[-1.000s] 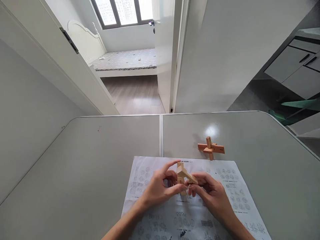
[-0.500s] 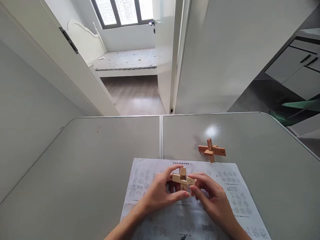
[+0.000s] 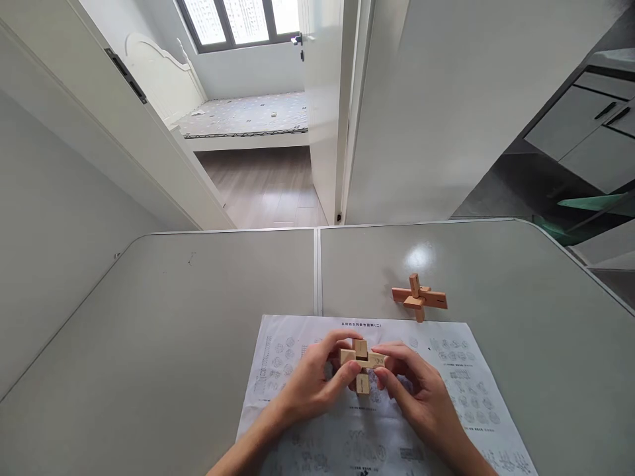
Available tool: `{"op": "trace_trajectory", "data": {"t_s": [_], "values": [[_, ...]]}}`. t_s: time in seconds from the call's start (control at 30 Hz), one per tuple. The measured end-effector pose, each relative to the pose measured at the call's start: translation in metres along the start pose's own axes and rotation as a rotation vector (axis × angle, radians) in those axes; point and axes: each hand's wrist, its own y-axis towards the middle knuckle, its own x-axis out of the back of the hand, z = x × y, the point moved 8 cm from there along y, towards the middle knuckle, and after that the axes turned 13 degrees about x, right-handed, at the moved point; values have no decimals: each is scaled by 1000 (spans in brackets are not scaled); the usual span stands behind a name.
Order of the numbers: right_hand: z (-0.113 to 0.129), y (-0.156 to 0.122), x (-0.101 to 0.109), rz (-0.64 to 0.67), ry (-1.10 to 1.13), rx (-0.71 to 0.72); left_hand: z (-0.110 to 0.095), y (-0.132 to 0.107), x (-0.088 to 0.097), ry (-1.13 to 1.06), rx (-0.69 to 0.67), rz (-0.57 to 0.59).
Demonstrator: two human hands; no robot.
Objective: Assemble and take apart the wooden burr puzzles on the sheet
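Observation:
A pale wooden interlocking puzzle [image 3: 362,384] made of crossed bars is held between both hands above a printed sheet [image 3: 282,324]. My left hand [image 3: 317,377] grips it from the left, thumb pressed on the front and fingers behind. My right hand [image 3: 417,387] pinches the end of the right-hand bar between thumb and forefinger. One bar end points up and another points down toward me. The fingers behind the puzzle are partly hidden.
A reddish-brown wooden cross puzzle [image 3: 419,297] stands on the grey table [image 3: 149,344], just beyond the sheet's far edge. The sheet carries rows of small diagrams. Past the table are an open door [image 3: 327,106] and a bed [image 3: 248,116].
The puzzle has tilted, so its lower bar now shows more toward me. My left thumb has moved from below the puzzle up onto its front. My right hand keeps its pinch.

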Motion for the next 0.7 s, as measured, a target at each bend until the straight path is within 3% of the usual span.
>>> {"op": "trace_trajectory", "data": {"t_s": [0.4, 0.7], "values": [[7, 0, -4, 26, -35, 120, 3, -1, -2, -64, 18, 50], [24, 1, -5, 19, -252, 295, 0, -4, -2, -119, 22, 62]]}}
